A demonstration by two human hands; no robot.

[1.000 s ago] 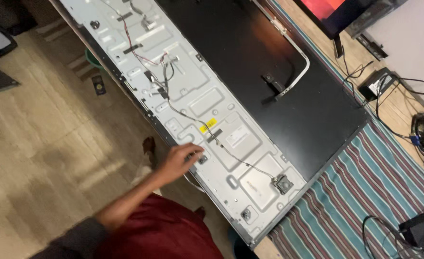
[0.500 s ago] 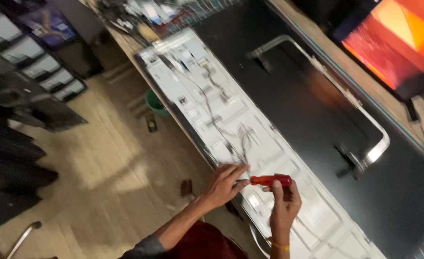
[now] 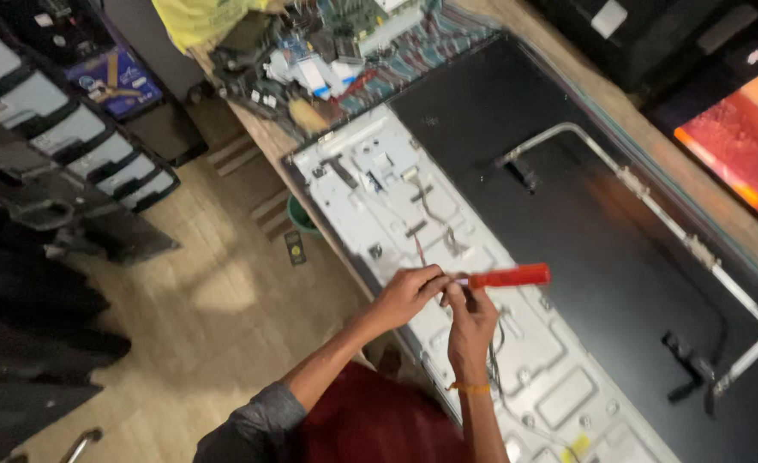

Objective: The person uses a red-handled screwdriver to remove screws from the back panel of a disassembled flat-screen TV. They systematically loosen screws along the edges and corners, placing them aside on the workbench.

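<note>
A red-handled screwdriver [image 3: 509, 276] lies level in the air over the white metal back panel [image 3: 396, 184] of a large flat screen laid face down. My right hand [image 3: 470, 319] grips the screwdriver near where the handle meets the shaft. My left hand [image 3: 407, 292] pinches the shaft tip with its fingertips. Both hands hover above the panel's left edge, among thin wires. The black part of the screen's back [image 3: 567, 223] lies to the right.
A silver U-shaped stand bracket [image 3: 653, 210] rests on the black back. Circuit boards and loose parts [image 3: 310, 60] clutter the bench's far end. Dark stacked screens [image 3: 44, 214] line the wooden floor at left. A lit red-orange screen [image 3: 734, 137] stands at right.
The view has swung toward the bench's far end. Both hands have risen slightly with the screwdriver, and my left fingers now pinch its tip. One second ago only my left hand touched the panel.
</note>
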